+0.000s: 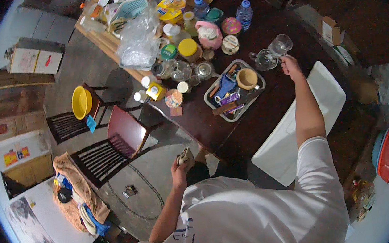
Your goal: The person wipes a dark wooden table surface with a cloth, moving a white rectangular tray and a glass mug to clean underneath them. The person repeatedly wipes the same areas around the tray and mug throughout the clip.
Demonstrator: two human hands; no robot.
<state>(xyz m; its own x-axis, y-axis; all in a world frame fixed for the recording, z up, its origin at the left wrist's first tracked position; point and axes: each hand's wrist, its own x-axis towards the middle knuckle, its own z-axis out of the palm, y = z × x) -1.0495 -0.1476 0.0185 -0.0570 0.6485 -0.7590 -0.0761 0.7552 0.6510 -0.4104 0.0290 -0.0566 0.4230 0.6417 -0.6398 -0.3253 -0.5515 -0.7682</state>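
Note:
My left hand (178, 174) holds a crumpled greyish-beige cloth (185, 158) low in front of my body, just off the table's near edge. Stretched out over the dark table (194, 123), my right hand (291, 66) grips a clear glass mug (281, 44) near its handle. A second glass mug (266, 60) stands close beside it, to the left. Where the fingers close is partly hidden. Left of the mugs lies a grey tray (262, 94) with a woven round container (247, 78), a blue item (226, 85) and a purple package (229, 99).
Jars and bottles crowd the table's far left, among them a yellow-lidded jar (187, 47), a glass teapot (205, 70) and a water bottle (244, 14). A long white lid or panel (279, 151) is at my right. Chairs (126, 128) and a yellow basin (82, 102) stand left.

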